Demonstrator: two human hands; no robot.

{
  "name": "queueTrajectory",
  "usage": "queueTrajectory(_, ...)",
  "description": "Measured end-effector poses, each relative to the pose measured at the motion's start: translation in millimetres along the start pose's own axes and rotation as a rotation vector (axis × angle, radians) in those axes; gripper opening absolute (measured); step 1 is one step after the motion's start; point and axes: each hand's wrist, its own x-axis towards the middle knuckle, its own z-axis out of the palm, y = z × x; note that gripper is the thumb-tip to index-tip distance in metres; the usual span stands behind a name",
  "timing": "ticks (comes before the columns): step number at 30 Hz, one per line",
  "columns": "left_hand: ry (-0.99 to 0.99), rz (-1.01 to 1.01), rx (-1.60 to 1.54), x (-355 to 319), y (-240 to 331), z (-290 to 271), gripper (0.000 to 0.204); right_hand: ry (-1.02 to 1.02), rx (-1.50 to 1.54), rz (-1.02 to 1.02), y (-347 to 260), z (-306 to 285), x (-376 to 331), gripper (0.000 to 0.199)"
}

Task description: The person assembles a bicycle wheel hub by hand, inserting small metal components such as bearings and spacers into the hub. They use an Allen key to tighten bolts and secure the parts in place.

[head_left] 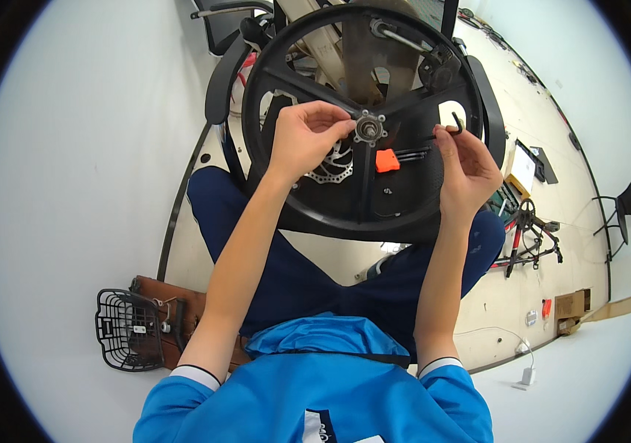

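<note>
A black spoked wheel lies flat before me, with a metal hub at its middle. My left hand is closed in a pinch at the hub's left edge; what its fingertips hold is too small to make out. To the right of the hub, my right hand pinches a black L-shaped hex key, its bent end pointing up. A silver brake disc shows through the opening below my left hand. On the wheel near the hub lie an orange hex key holder and small bolts.
The wheel rests on a black chair with armrests. At lower left is a black wire basket by a brown board. On the right floor stand a red and black bike frame, a cardboard box and a white charger.
</note>
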Motion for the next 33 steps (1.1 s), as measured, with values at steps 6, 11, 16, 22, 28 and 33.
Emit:
queueTrajectory(6, 0.013, -0.034, 0.022, -3.0, 2.8, -0.1, 0.01, -0.013, 0.006, 0.001, 0.7, -0.9, 2.8, 0.018)
queueTrajectory(11, 0.006, -0.048, 0.087, 0.0, 3.4, -0.5, 0.01, -0.029, 0.039, 0.004, 0.9, 8.5, 4.2, 0.016)
queueTrajectory(16, 0.098, 0.007, 0.205, -6.0, 10.4, 7.8, 0.012, -0.123, 0.071, -0.013, -9.9, 26.8, 5.5, 0.02)
queueTrajectory(22, 0.046, -0.067, 0.233, -2.7, 19.1, 6.3, 0.013, -0.136, 0.1, 0.013, -10.0, 45.1, 9.9, 0.019)
queueTrajectory(28, -0.054, -0.153, 0.07, -4.2, 12.2, 4.4, 0.018, -0.123, 0.136, 0.052, -7.7, 49.0, 7.3, 0.018)
queueTrajectory(33, -0.113, -0.168, -0.029, -5.2, 8.6, -2.1, 0.02, -0.168, 0.136, 0.066, -7.2, 54.2, 4.2, 0.018)
